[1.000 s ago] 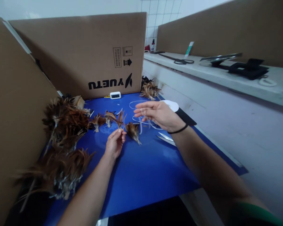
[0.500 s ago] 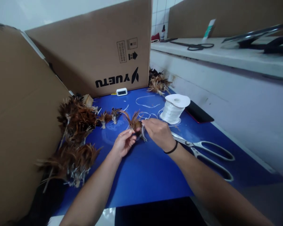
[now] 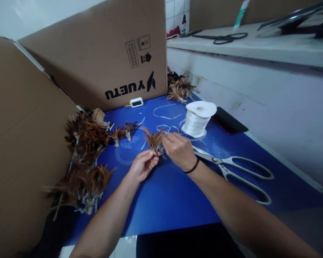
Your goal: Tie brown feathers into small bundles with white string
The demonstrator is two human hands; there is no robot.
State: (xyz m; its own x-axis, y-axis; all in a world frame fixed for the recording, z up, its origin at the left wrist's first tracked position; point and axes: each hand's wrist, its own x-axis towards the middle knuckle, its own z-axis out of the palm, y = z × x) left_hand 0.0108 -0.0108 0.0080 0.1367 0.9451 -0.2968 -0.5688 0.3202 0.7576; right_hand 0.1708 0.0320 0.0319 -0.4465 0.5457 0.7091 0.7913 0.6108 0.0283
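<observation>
Left hand (image 3: 143, 165): fingers clamped on feather bunch (image 3: 154, 139) at its base, rest fanning above them. Right hand (image 3: 179, 150) beside it, fingers curled; can't tell from here if gripping.

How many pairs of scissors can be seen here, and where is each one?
2. The silver pair lies on the blue table, beside the right hand; the dark pair lies on the white ledge. Others may be hidden.

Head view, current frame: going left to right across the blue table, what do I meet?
Brown feather heap → first small feather tuft → second small feather tuft → left hand pinching a feather bunch → right hand → white ribbon spool → smartphone.
</observation>
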